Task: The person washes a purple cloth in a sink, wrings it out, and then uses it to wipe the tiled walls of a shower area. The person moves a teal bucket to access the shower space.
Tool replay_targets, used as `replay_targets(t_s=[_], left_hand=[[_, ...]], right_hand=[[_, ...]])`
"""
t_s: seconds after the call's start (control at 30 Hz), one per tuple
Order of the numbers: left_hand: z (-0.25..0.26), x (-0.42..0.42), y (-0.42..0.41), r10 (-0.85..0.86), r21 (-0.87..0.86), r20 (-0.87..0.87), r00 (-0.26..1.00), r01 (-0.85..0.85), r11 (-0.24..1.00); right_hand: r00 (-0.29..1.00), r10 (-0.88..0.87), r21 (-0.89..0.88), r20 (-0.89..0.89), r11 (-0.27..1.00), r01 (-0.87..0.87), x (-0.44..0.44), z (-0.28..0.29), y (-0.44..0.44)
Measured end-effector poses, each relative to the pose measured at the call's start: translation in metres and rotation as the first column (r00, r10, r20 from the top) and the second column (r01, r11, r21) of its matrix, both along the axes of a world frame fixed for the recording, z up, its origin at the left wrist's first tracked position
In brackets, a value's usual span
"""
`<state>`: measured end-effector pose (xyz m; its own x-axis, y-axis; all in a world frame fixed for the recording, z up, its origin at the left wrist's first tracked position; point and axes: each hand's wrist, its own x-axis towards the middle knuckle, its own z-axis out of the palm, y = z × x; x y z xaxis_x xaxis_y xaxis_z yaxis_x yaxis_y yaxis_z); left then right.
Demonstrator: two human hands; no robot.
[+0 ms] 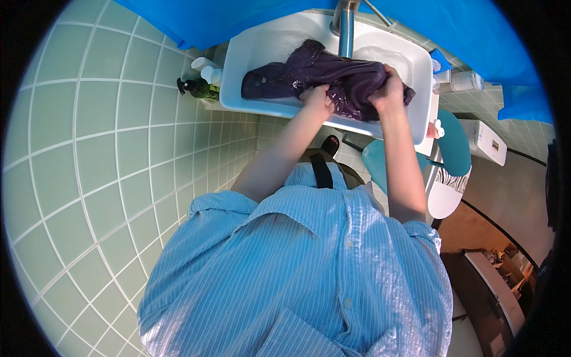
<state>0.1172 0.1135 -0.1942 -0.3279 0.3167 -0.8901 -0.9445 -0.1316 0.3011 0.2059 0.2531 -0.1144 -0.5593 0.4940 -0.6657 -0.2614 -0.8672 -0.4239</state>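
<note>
A wet dark purple garment [312, 71] lies bunched across a white sink [267, 106], under a metal faucet [346, 38]. Near the middle of the cloth, my left hand [317, 99] has its fingers curled on the front edge of the fabric. My right hand [389, 89] grips a fold farther right, with the thumb and fingers around it. Part of the garment stretches to the sink's left side, and a short end shows beyond my right hand.
A dark pump bottle [198, 88] and white-capped bottles [211, 75] stand left of the sink beside a tiled wall [98, 107]. At right are a clear container [466, 82], a small white-capped tube [438, 129] and a teal chair [454, 143]. Blue sheeting [473, 35] hangs beyond.
</note>
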Motion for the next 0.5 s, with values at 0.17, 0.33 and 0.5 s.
replay_targets(t_s=[0.17, 0.33, 0.5], left_hand=[[0.043, -0.026, -0.039, -0.244, 0.206, -0.157, 0.957, 0.273, 0.940], [0.082, -0.062, -0.078, -0.423, -0.159, -0.705, 0.569, 0.455, 0.876], [0.068, -0.065, -0.085, -0.306, -0.008, -0.641, 0.704, 0.393, 0.919]], right_hand=[[0.978, -0.203, 0.181, 0.041, 0.965, 0.192, 0.052, -0.010, 0.027], [0.992, -0.053, 0.319, 0.115, 0.948, 0.013, 0.100, 0.003, 0.027], [0.825, 0.314, 0.309, 0.470, 0.817, -0.487, 0.111, -0.005, 0.022]])
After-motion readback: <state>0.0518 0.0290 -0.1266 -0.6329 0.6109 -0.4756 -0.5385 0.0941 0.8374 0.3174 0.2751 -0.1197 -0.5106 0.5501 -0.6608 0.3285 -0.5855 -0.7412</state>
